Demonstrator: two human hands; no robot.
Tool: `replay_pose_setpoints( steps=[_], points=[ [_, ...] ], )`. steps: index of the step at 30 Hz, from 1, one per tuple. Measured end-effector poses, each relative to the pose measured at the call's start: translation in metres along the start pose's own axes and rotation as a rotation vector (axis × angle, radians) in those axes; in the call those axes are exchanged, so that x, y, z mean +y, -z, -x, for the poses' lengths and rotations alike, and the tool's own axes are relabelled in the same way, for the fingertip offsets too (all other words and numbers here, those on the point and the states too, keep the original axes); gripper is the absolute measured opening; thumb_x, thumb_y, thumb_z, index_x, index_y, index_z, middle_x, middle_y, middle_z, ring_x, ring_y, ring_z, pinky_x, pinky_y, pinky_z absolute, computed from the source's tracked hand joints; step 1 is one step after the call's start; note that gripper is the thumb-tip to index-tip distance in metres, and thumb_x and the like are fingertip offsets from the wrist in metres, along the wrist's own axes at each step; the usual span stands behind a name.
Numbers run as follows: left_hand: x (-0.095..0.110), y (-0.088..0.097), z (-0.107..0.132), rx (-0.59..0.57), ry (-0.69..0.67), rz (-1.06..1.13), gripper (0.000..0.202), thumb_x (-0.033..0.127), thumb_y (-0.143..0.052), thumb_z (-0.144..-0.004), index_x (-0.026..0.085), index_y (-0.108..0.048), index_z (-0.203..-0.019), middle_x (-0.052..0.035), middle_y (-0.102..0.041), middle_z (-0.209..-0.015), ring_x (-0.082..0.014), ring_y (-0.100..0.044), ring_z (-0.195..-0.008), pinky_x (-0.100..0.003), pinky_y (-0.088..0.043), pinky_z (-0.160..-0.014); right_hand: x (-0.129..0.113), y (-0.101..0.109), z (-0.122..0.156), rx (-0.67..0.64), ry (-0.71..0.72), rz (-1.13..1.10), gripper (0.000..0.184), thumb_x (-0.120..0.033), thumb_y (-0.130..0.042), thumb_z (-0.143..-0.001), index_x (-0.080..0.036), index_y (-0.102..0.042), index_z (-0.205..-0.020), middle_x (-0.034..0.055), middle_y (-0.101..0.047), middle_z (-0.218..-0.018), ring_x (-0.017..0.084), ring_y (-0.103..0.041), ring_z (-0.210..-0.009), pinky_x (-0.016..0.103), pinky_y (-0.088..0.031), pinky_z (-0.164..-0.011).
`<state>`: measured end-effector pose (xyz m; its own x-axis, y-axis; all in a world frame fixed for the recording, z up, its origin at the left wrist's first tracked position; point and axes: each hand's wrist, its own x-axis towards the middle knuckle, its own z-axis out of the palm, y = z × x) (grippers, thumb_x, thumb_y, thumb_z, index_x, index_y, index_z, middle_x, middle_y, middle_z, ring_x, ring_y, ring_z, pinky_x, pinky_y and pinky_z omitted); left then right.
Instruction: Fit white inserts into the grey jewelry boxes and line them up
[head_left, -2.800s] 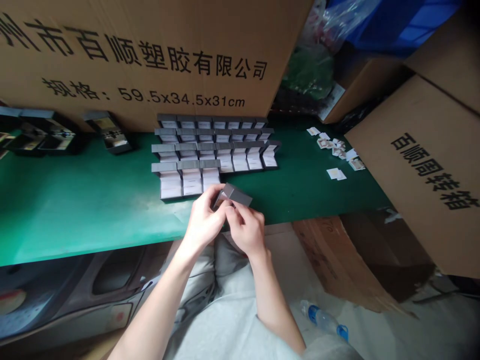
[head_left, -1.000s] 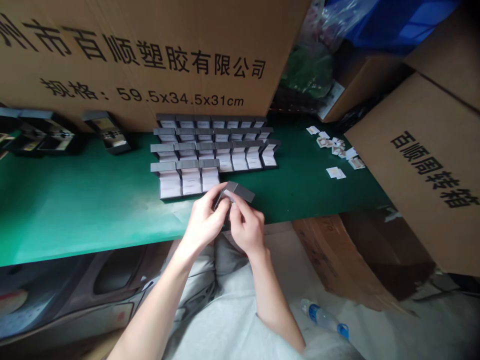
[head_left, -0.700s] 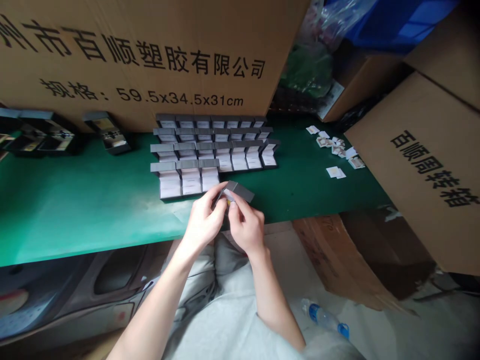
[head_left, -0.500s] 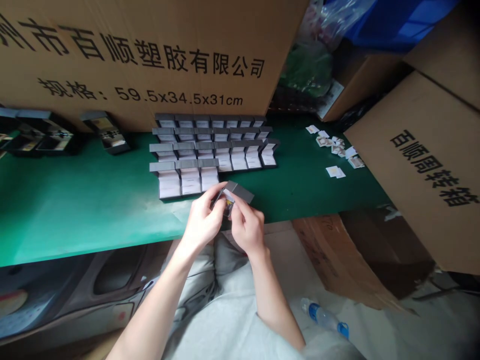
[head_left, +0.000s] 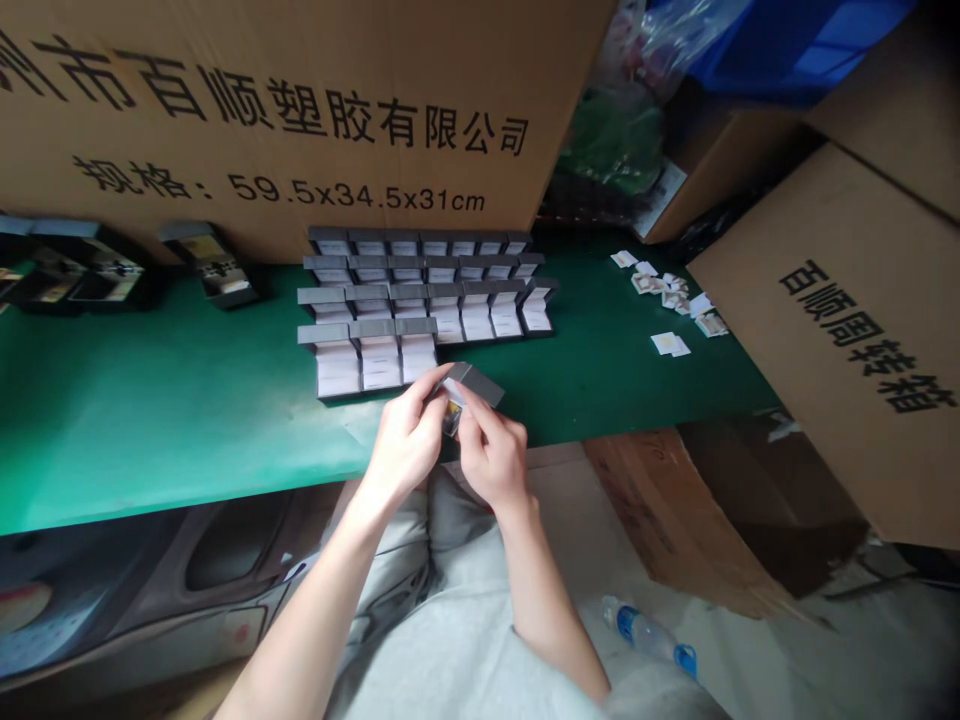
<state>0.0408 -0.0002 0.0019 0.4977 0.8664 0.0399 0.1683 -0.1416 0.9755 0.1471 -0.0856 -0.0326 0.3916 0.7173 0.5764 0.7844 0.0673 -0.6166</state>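
Observation:
Between my two hands, at the table's front edge, is a small dark grey box [head_left: 478, 385] with its lid raised. A white lining and a yellowish patch show inside it. My left hand [head_left: 409, 430] grips the box from the left, its fingers around the side and its thumb near the opening. My right hand [head_left: 495, 450] is closed on the right side, index finger reaching over the inside. Just beyond stand rows of open grey boxes [head_left: 379, 362] with white linings, packed side by side.
On the green table [head_left: 187, 400], loose white pads [head_left: 671, 290] lie at the right. More open dark boxes [head_left: 214, 265] stand at the left. A large carton [head_left: 285, 60] walls the back, another carton [head_left: 847, 330] the right. A plastic bottle [head_left: 649, 635] lies on the floor.
My left thumb has drawn back slightly from the opening, so more of the yellowish patch shows. Both hands stay in almost the same place on the box.

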Motion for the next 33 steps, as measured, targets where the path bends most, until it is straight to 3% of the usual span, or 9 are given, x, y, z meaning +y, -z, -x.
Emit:
replay_pose_setpoints(
  steps=[10, 18, 24, 33],
  points=[
    [-0.0014, -0.001, 0.0005, 0.06, 0.006, -0.039, 0.04, 0.034, -0.059, -0.092, 0.018, -0.077, -0.124, -0.0073, -0.082, -0.111, -0.0288, -0.074, -0.109, -0.038, -0.058, -0.098, 0.0008, 0.0003, 0.0, -0.005, -0.001, 0.027, 0.039, -0.02, -0.047, -0.105, -0.021, -0.078, -0.127, 0.0091, -0.086, -0.101, 0.021, -0.085, -0.088, 0.025, -0.067, -0.087],
    [0.0009, 0.0007, 0.0009, 0.002, 0.011, -0.04, 0.042, 0.038, -0.063, -0.091, 0.018, -0.074, -0.126, -0.0081, -0.08, -0.116, -0.0282, -0.073, -0.106, -0.038, -0.058, -0.097, -0.0041, 0.0041, -0.0024, 0.042, 0.032, -0.04, 0.04, -0.022, -0.046, -0.106, -0.017, -0.075, -0.133, 0.0111, -0.085, -0.111, 0.021, -0.085, -0.09, 0.025, -0.068, -0.084],
    [0.0043, -0.0001, 0.001, 0.007, -0.03, -0.065, 0.041, 0.039, -0.067, -0.086, 0.018, -0.073, -0.122, -0.0063, -0.08, -0.105, -0.0257, -0.073, -0.093, -0.033, -0.06, -0.082, -0.0018, 0.008, 0.0004, -0.041, 0.03, -0.061, 0.046, -0.026, -0.038, -0.108, -0.015, -0.072, -0.137, 0.0138, -0.083, -0.12, 0.021, -0.084, -0.09, 0.026, -0.067, -0.087],
    [0.0069, 0.0003, 0.0, 0.033, -0.067, -0.053, 0.031, 0.034, -0.067, -0.085, 0.019, -0.075, -0.111, -0.0045, -0.08, -0.103, -0.0237, -0.071, -0.094, -0.031, -0.057, -0.082, -0.0003, 0.0056, 0.0005, -0.023, 0.014, -0.07, 0.048, -0.03, -0.035, -0.11, -0.014, -0.079, -0.12, 0.0099, -0.085, -0.09, 0.018, -0.081, -0.072, 0.025, -0.066, -0.086]
  ],
)
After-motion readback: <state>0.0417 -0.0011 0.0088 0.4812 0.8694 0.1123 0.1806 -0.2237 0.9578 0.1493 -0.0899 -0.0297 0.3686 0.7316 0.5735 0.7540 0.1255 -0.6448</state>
